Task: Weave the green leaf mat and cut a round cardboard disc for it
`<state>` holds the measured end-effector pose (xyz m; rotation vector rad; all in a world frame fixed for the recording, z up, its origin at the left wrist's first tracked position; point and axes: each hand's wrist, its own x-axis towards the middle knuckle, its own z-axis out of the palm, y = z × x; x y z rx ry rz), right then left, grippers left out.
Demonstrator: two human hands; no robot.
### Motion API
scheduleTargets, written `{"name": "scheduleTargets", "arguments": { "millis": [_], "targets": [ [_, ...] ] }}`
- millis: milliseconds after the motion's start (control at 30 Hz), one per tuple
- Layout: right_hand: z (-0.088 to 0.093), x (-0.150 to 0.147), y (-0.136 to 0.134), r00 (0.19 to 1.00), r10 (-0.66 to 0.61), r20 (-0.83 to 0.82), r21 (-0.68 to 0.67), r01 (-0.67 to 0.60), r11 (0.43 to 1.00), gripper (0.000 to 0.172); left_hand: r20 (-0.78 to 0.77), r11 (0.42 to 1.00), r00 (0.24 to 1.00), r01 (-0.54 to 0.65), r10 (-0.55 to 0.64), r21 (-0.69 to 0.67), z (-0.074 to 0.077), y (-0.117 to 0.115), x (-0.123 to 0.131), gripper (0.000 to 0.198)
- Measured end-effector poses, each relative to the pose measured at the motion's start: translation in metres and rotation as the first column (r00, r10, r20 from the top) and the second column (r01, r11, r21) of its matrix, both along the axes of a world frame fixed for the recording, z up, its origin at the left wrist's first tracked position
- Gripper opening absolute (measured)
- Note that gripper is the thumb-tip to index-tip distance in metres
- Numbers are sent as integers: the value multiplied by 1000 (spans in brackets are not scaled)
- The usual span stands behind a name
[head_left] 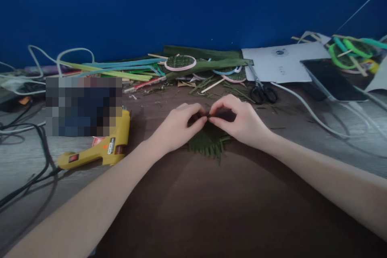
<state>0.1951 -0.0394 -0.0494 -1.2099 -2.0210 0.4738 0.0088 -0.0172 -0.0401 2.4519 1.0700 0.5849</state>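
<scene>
A dark green woven leaf piece [205, 142] with a fringe of loose strip ends lies on the brown board, under my fingertips. My left hand [183, 125] pinches thumb and forefinger together at its far edge. From the other side my right hand [238, 121] pinches at the same spot, the fingertips of both hands nearly touching. The bit of leaf between the fingers is mostly hidden and too small to make out clearly.
To the left lies a yellow glue gun [116, 139] with a black cable. Black scissors [262, 90], a white sheet [281, 64] and a phone [335, 80] are behind to the right. Leaf scraps, sticks and a pink-rimmed woven round [180, 63] line the blue wall [193, 4].
</scene>
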Motion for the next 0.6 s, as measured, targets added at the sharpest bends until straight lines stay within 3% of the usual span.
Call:
{"name": "scheduleTargets", "arguments": {
  "millis": [233, 433, 600],
  "targets": [
    [2, -1, -1, 999, 21, 47, 162, -28, 986, 10, -1, 995, 996, 89, -89, 37, -1, 0, 1, 17],
    [-4, -1, 5, 995, -92, 32, -18, 92, 996, 6, 27, 999, 999, 42, -41, -17, -6, 0, 1, 26],
    [-6, -1, 7, 990, -127, 63, -10, 128, 992, 10, 68, 1000, 998, 3, -1, -26, -6, -2, 0, 27]
  ]
}}
